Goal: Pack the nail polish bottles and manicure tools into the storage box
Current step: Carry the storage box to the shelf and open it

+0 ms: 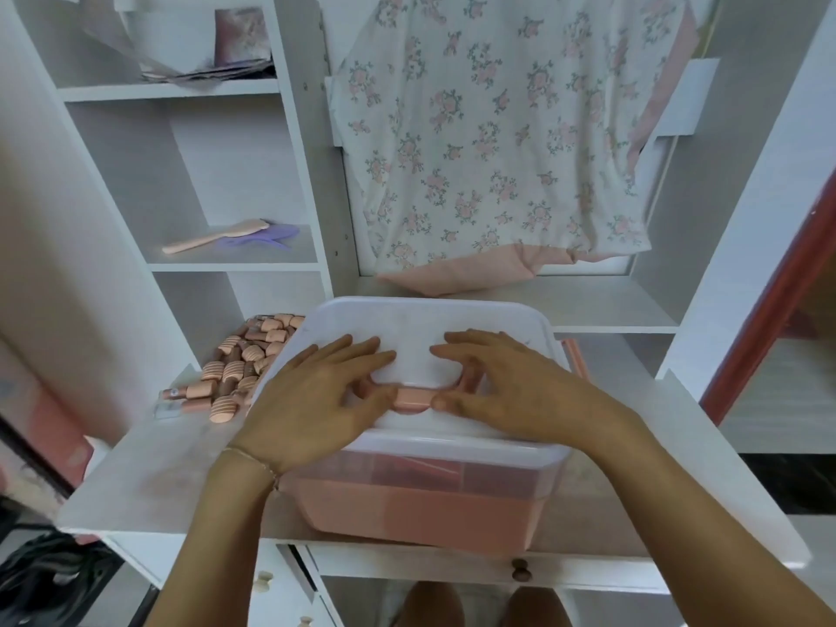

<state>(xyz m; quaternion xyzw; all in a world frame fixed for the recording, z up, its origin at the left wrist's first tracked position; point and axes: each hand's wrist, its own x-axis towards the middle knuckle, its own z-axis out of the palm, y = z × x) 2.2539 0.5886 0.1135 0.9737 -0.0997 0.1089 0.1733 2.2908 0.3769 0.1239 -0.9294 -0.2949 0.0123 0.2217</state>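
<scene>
Pink-based and capped with a translucent lid [425,319], the box [420,513] sits at the middle of the white desk [149,481], and both hands lie on that lid: the left hand [312,395] and the right hand [511,386] each spread their fingers flat while the thumbs touch the pink handle [412,397] between them, gripping nothing. At 9 o'clock from the box a heap of polish bottles [239,368] lies on the desk, touching the lid's edge; a brush [217,236] rests on a shelf at 11 o'clock, and a floral cloth [497,129] hangs at 12 o'clock.
</scene>
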